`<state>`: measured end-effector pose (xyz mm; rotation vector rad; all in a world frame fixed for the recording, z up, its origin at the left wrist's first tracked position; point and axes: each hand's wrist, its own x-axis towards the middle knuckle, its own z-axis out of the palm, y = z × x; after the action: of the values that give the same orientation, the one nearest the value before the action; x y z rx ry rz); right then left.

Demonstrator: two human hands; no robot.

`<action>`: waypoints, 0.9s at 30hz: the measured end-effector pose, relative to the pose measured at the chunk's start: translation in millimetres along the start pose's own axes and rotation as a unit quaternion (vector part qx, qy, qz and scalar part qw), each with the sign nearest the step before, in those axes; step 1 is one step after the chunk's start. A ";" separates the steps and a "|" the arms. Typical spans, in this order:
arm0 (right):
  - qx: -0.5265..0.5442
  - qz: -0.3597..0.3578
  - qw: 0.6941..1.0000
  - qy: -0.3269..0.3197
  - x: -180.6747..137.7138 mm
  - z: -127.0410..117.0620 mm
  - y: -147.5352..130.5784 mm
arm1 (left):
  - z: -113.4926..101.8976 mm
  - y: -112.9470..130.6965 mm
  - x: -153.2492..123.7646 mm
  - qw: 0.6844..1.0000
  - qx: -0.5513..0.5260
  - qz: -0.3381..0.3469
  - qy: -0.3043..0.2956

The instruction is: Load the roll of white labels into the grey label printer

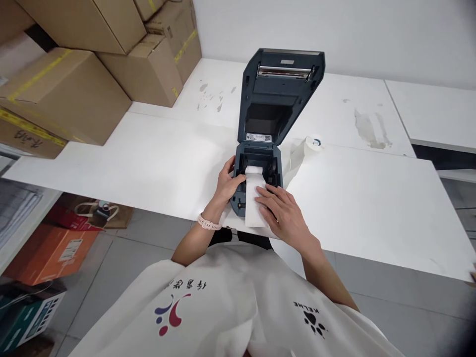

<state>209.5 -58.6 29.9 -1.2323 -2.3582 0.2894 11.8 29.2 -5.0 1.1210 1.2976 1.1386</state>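
Observation:
A dark grey label printer stands at the table's front edge with its lid swung up. From a roll inside it, a white paper strip runs forward over the printer's front. My left hand grips the printer's left wall, its fingers on the outside and its thumb inside, touching the strip's left edge. My right hand lies over the strip's right side, fingers stretched out and resting on the paper. The roll's core is hidden inside the printer.
Behind the printer's right side lies another white roll with a loose strip trailing forward. Cardboard boxes are stacked at the table's left. An orange box stands below on the left. The white table runs along the wall.

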 end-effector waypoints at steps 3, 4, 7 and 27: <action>-0.007 0.002 1.000 0.004 -0.8 0.9 -4.4 | -0.6 -2.5 1.5 1.000 0.013 0.008 -0.007; -0.014 0.003 1.000 0.006 -1.3 1.8 -5.8 | -0.9 -3.7 2.3 1.000 0.018 0.010 -0.009; -0.030 0.002 1.000 0.006 -2.7 3.7 -9.7 | -1.4 -6.0 3.6 1.000 0.022 0.012 -0.011; 0.127 0.128 0.940 0.289 34.5 -48.6 29.6 | -0.5 4.2 -51.8 0.996 0.075 -0.020 -0.034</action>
<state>237.6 -14.7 71.2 -1.2828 -1.6115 0.2591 13.0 -21.8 5.1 1.2285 1.3638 0.9775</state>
